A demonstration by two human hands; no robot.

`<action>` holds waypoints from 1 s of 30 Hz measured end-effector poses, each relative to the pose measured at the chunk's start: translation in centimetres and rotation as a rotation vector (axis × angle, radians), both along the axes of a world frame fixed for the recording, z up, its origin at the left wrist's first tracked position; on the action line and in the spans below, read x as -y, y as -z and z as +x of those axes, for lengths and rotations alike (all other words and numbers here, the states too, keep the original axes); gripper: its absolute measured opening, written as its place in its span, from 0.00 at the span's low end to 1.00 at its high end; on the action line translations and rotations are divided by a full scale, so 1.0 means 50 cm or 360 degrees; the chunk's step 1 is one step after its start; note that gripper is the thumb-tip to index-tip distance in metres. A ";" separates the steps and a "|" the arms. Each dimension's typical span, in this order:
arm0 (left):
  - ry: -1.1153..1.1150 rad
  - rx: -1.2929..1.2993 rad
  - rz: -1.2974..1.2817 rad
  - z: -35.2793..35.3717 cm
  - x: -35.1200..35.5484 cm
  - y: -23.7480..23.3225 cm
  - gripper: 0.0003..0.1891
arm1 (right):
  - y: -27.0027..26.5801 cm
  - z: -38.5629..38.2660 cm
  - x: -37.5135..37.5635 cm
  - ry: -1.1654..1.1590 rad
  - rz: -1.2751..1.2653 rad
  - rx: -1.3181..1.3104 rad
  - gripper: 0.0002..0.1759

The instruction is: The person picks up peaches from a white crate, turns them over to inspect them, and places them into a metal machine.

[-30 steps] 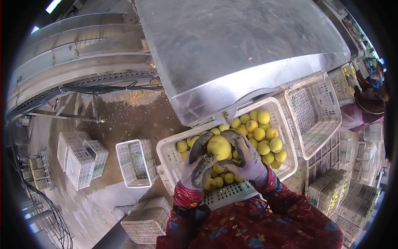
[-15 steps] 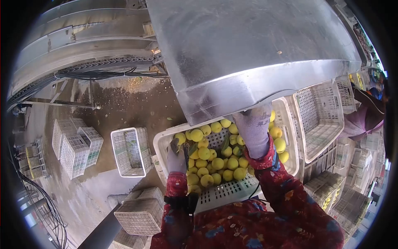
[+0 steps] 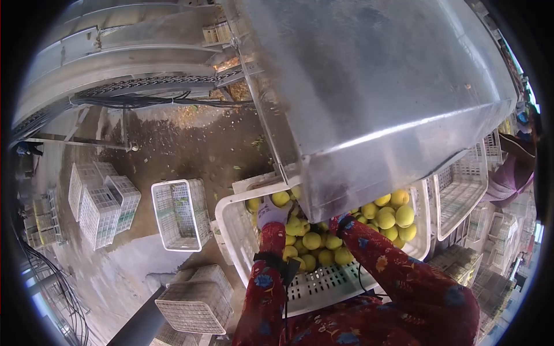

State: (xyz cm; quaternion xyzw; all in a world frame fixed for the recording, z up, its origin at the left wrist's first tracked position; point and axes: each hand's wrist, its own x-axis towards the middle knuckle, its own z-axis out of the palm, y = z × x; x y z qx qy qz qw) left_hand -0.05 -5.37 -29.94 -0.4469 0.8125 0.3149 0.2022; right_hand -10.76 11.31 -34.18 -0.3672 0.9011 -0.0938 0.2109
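Metal chute (image 3: 375, 98): one, counted above the left hand (image 3: 271, 214). Fruit-filled crate (image 3: 231, 228): one, set around that hand. Yellow fruits (image 3: 312, 240): some two dozen seen. Empty crates (image 3: 179, 214): at least six noted, left and right of the hand

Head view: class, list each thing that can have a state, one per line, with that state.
crate, partly filled, under the chute.
yellow fruit, loose in the crate.
left hand, gloved, among the fruit; grip unclear.
right hand, hidden under the chute.
floor crate, upright, empty.
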 end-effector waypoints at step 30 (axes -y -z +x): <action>-0.1166 -0.1918 0.2228 0.015 -0.055 -0.567 0.37 | -0.749 -0.027 -0.022 0.0132 -0.1313 -0.0071 0.39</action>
